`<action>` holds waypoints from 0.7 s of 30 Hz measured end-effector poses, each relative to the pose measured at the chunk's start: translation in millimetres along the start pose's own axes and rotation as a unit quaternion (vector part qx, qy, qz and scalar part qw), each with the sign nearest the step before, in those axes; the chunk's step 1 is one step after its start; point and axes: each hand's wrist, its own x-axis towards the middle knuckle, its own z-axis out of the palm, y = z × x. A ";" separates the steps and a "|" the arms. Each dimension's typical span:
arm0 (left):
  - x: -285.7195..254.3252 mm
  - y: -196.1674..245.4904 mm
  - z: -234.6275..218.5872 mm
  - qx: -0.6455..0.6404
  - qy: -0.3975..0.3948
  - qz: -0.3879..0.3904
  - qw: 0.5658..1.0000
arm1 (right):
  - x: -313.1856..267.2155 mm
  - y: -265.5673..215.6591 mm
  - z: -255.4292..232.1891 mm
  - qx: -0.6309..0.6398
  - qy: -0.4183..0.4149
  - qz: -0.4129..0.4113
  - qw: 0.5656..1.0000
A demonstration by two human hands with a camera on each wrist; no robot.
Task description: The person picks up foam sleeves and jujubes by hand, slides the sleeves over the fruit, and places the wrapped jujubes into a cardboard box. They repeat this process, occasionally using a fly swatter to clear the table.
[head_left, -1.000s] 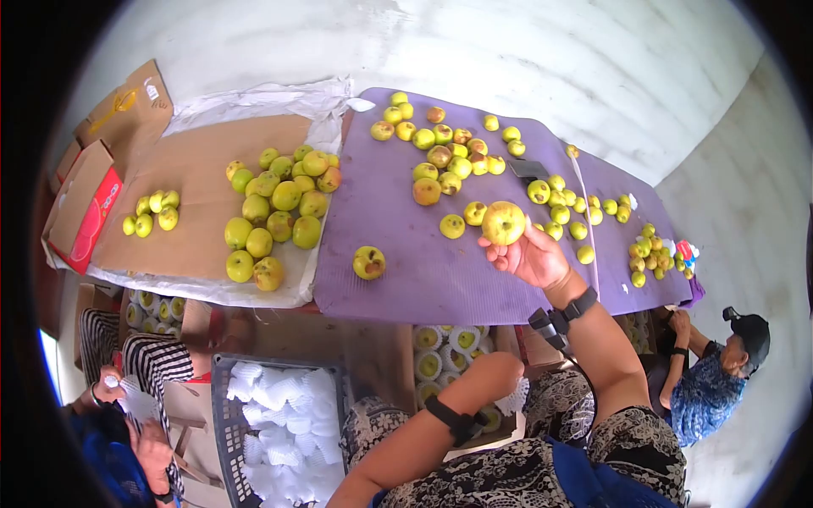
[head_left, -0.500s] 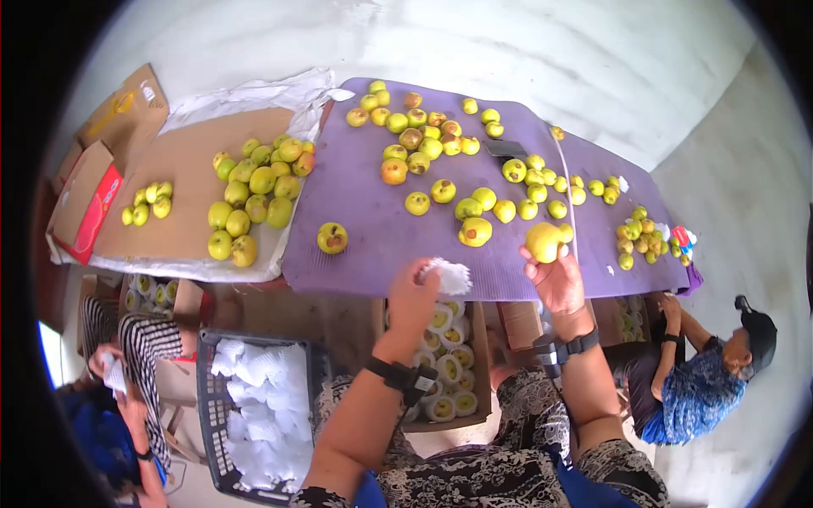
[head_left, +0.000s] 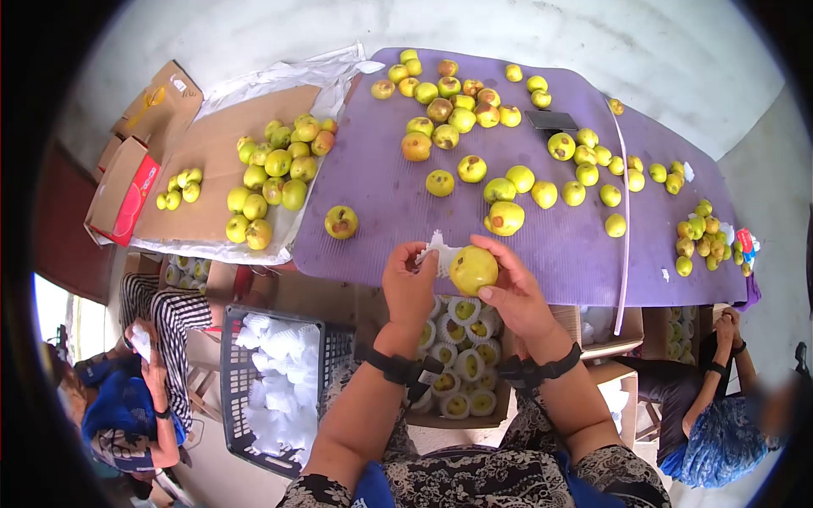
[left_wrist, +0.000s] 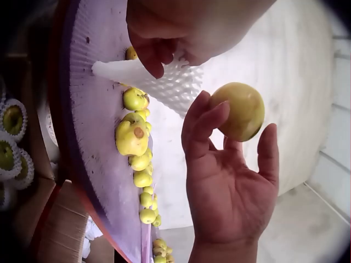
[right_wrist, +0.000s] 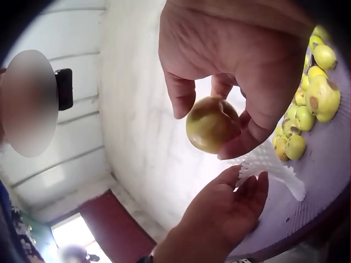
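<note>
My right hand [head_left: 518, 292] holds a yellow-green apple [head_left: 474, 269] by its sides in front of the purple mat's near edge. In the left wrist view, the thumb and fingers of the right hand [left_wrist: 230, 192] stand around the apple [left_wrist: 241, 109]. Close to its left, my left hand [head_left: 408, 286] pinches a white foam net sleeve [head_left: 439, 249]. The sleeve [left_wrist: 170, 82] tapers to a narrow end and flares toward the apple. In the right wrist view, the left hand's fingers [right_wrist: 255, 194] grip the sleeve [right_wrist: 274, 170] just below the apple, which is bare.
Many blemished apples [head_left: 461, 118] lie on the purple mat [head_left: 398, 182], with more on cardboard [head_left: 212, 144] at left. A box of foam-wrapped apples [head_left: 457, 381] stands below the table edge. Foam sleeves fill a dark crate [head_left: 330, 347]. People sit on either side [head_left: 728, 440].
My left hand has come up from low near my lap with the foam sleeve. My right hand, with an apple, has drawn back from over the mat. Both hands are now close together.
</note>
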 end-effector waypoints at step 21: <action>-1.9 36.8 -23.6 0.012 -0.095 0.041 0.995 | 19.5 6.0 4.8 -0.345 0.033 -0.063 0.936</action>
